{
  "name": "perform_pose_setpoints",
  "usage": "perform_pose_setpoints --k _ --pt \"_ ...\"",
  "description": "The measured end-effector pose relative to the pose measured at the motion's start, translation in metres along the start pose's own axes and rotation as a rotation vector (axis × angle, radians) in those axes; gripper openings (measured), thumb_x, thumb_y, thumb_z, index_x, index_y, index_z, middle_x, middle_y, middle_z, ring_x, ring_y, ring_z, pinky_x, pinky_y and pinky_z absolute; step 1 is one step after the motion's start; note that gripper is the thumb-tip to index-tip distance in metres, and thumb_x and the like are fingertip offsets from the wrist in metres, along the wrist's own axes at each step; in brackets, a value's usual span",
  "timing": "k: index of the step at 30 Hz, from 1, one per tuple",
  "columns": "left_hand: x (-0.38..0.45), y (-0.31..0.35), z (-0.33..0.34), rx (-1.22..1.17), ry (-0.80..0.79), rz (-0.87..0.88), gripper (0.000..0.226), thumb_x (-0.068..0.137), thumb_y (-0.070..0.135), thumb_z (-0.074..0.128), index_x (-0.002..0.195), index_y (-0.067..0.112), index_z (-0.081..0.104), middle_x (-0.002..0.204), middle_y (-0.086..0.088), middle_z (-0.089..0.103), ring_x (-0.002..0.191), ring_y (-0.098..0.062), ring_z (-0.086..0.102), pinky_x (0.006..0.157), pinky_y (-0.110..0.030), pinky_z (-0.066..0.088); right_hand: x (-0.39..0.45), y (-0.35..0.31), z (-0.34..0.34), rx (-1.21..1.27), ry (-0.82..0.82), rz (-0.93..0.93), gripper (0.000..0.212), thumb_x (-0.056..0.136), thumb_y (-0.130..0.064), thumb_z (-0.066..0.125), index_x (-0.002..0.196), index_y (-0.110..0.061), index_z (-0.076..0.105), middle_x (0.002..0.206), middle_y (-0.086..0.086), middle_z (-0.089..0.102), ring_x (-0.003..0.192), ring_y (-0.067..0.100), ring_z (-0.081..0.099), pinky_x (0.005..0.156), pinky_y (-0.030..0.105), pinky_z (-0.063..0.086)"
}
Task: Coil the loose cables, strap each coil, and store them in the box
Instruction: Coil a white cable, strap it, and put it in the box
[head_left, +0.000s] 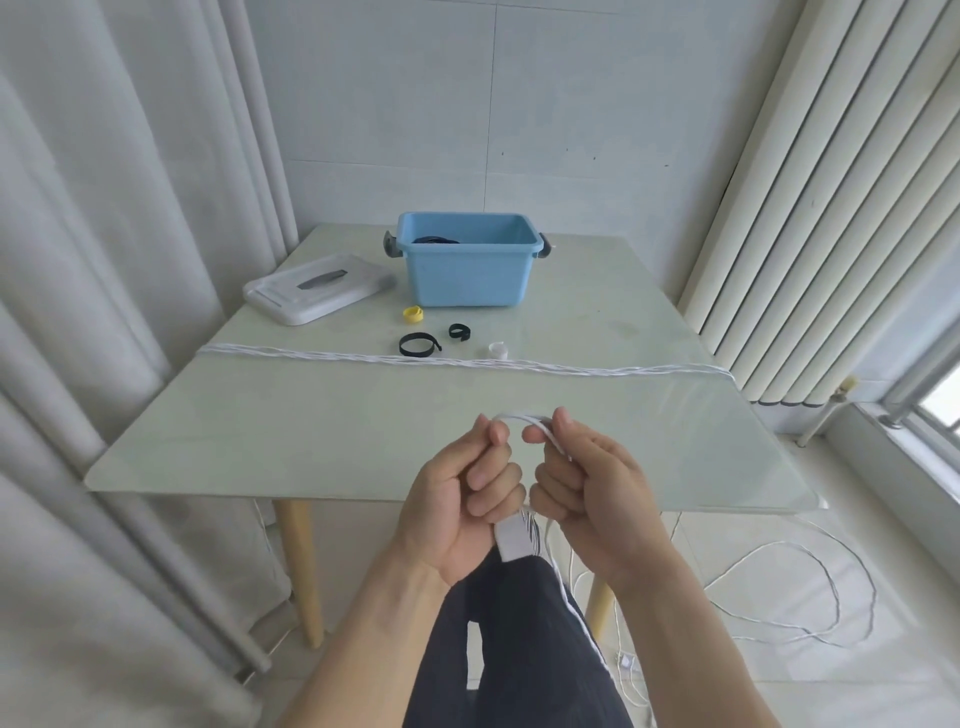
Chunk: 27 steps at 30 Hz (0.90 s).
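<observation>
We've got both hands up at the near edge of the counter (311, 415), left hand (457, 499) and right hand (587, 493) each curled tight and pinching a short loop of white cable (519, 417) between them, its slack trailing down onto the floor. More white cable runs straight across the counter, with two black straps (418, 345), a yellow one (413, 313) and a white one (497, 350) just behind it, and the blue box (467, 270) sits open at the back, lid (317, 288) lying to its left.

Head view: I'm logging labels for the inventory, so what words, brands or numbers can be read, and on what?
None can be read.
The blue box shows no print.
The white lid has a dark patch, too blurred to tell if it is text.
The straps carry no visible marking.
</observation>
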<state>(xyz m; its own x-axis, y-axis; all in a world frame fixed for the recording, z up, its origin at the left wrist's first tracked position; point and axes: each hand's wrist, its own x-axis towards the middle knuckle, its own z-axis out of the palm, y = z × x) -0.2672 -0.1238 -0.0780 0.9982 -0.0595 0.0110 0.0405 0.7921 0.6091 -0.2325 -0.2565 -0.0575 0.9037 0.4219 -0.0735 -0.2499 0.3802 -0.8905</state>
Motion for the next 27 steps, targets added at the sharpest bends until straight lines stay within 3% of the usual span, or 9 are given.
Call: perform_pose_setpoints --k 4,7,11,15,18,22,27 --pt "0.0 0.001 -0.008 0.184 -0.01 -0.079 0.035 0.099 0.037 0.047 0.073 0.016 0.053 0.047 0.009 0.024 0.038 -0.005 0.018 0.041 -0.022 0.013 0.005 0.006 0.001 -0.212 0.151 -0.201 0.04 0.104 -0.031 0.046 0.09 0.0 0.066 0.058 0.007 0.058 0.049 0.021 0.058 0.056 0.029 0.054" --pt "-0.003 0.004 -0.016 0.26 -0.062 -0.132 0.028 0.096 0.032 0.049 0.072 0.016 0.052 0.05 0.008 0.024 0.038 -0.006 0.019 0.042 -0.023 0.013 0.008 0.006 0.004 -0.324 0.215 -0.292 0.04 0.104 -0.032 0.047 0.084 -0.002 0.064 0.06 0.007 0.064 0.056 0.026 0.069 0.059 0.03 0.058" --pt "-0.004 0.006 -0.023 0.328 -0.079 -0.179 0.026 0.093 0.03 0.05 0.071 0.016 0.053 0.053 0.008 0.021 0.042 -0.007 0.017 0.042 -0.023 0.014 0.014 0.007 0.008 -0.47 0.28 -0.397 0.044 0.104 -0.032 0.047 0.08 0.0 0.065 0.064 0.012 0.068 0.06 0.028 0.068 0.057 0.032 0.058" --pt "-0.007 0.003 -0.026 0.243 -0.056 -0.158 0.026 0.093 0.027 0.05 0.07 0.016 0.054 0.051 0.009 0.023 0.041 -0.006 0.018 0.04 -0.02 0.019 0.016 0.006 0.008 -0.546 0.295 -0.43 0.042 0.102 -0.034 0.051 0.077 -0.004 0.067 0.061 0.009 0.069 0.048 0.017 0.055 0.05 0.022 0.046" --pt "-0.008 0.006 -0.029 0.066 0.098 -0.018 0.026 0.094 0.023 0.05 0.068 0.018 0.055 0.055 0.008 0.015 0.046 -0.009 0.01 0.042 -0.022 0.014 0.018 -0.002 -0.004 -0.657 0.164 -0.268 0.037 0.097 -0.037 0.062 0.076 -0.009 0.073 0.057 0.003 0.067 0.047 0.016 0.039 0.047 0.021 0.034" --pt "-0.01 0.022 -0.04 -0.217 0.265 0.154 0.029 0.102 0.021 0.036 0.079 0.016 0.053 0.054 0.009 0.019 0.048 -0.009 0.006 0.04 -0.02 0.012 0.014 -0.007 -0.029 -0.802 -0.049 -0.046 0.017 0.093 -0.028 0.07 0.086 -0.013 0.074 0.07 0.004 0.07 0.046 0.017 0.042 0.052 0.028 0.036" --pt "-0.01 0.044 -0.053 -0.294 0.335 0.317 0.026 0.105 0.019 0.033 0.109 0.01 0.057 0.063 0.008 0.029 0.048 -0.009 0.026 0.047 -0.018 0.031 0.001 -0.002 -0.06 -0.867 -0.017 0.035 0.008 0.089 -0.02 0.074 0.09 -0.012 0.071 0.074 0.006 0.069 0.042 0.018 0.044 0.044 0.024 0.032"
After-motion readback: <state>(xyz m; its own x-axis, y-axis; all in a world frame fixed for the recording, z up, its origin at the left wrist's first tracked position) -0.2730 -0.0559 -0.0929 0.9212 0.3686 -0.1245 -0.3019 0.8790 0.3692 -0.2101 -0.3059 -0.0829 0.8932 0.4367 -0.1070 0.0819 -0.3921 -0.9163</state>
